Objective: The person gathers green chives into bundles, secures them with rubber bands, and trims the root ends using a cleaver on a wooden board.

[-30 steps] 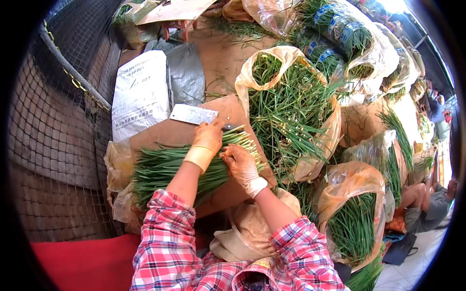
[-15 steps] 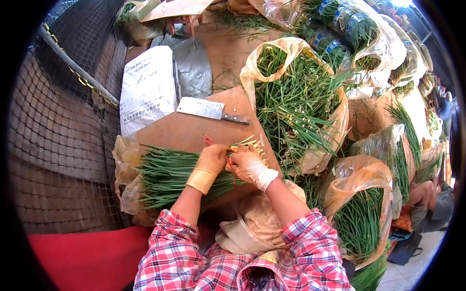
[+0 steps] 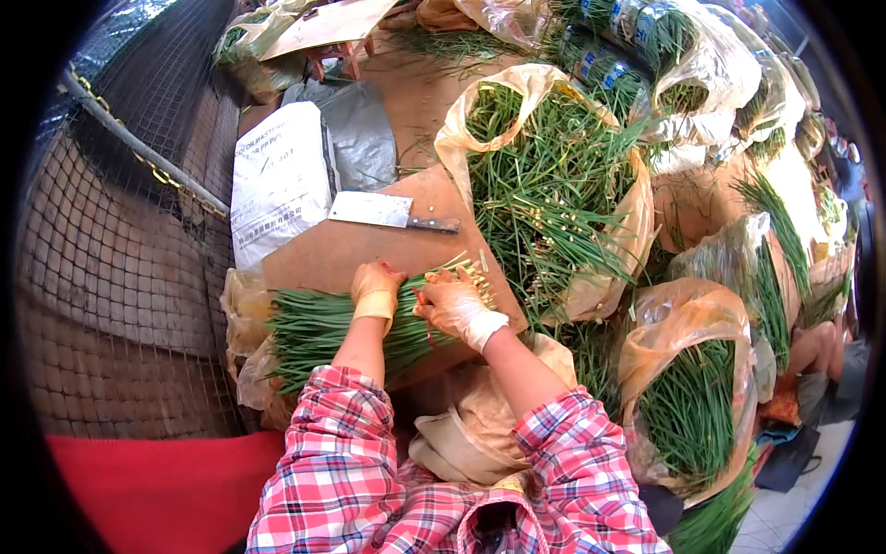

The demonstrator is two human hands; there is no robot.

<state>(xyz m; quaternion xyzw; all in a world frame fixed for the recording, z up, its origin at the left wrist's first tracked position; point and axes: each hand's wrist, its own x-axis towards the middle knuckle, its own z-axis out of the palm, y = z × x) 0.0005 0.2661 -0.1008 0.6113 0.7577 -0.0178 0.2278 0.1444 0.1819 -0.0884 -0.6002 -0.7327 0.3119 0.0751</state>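
A thick bundle of green chives lies across the brown board, its pale cut ends pointing right. A red tie runs around the bundle near those ends. My left hand, in a thin glove, is closed on top of the bundle with a bit of red tie showing at its fingers. My right hand, also gloved, rests over the stems close to the cut ends, with red tie at its fingertips. The hands are slightly apart. Behind them a cleaver lies flat on the board.
A large open plastic bag of loose chives stands right of the board, and another chive bag sits nearer. A printed white sack lies at the back left, beside netting. Part of another person shows at far right.
My hands, close together before at the red tie, have drawn apart, the left moving leftward and up. The view has shifted slightly.
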